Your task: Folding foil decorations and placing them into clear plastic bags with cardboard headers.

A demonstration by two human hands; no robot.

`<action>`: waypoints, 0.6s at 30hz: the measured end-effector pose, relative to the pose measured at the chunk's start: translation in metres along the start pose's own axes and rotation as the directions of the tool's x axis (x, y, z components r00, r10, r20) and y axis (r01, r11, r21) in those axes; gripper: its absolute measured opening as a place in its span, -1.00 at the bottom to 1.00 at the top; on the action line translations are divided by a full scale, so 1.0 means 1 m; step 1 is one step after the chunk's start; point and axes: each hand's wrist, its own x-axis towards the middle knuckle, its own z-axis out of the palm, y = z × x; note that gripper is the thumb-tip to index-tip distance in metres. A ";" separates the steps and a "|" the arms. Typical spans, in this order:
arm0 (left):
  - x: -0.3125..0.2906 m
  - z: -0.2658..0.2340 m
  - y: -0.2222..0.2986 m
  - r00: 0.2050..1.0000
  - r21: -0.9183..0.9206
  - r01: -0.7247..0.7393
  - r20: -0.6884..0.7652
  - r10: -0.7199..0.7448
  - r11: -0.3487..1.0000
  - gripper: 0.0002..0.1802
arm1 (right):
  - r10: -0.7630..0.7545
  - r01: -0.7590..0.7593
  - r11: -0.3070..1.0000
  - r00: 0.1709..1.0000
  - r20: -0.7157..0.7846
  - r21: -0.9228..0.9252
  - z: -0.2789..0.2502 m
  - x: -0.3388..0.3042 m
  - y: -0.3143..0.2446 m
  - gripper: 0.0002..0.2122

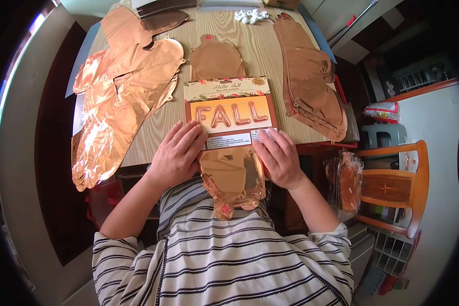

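Observation:
A printed cardboard package card (229, 113) lies across the middle of a long copper foil balloon at the table's near edge. The foil's far end (217, 58) rests on the table, and its near end (232, 178) hangs over the edge toward my lap. My left hand (177, 147), with a ring on one finger, grips the card's lower left edge, fingers on top. At the lower right corner my right hand (279, 160) holds the card, its fingers bent over the face. Both thumbs are mostly hidden.
Crumpled copper foil balloons (132, 86) spread over the left of the wood-grain table (262, 56). Another folded foil balloon (311, 76) lies at the right, near a small white bundle (251, 17). A wooden chair (392, 186) stands right, beside clear bags of foil (349, 183).

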 end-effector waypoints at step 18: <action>-0.008 0.006 0.003 0.978 -0.055 0.081 -0.188 -0.090 0.995 -0.66 | 0.315 -0.315 0.877 0.947 0.062 0.364 0.013 0.012 0.004 -0.74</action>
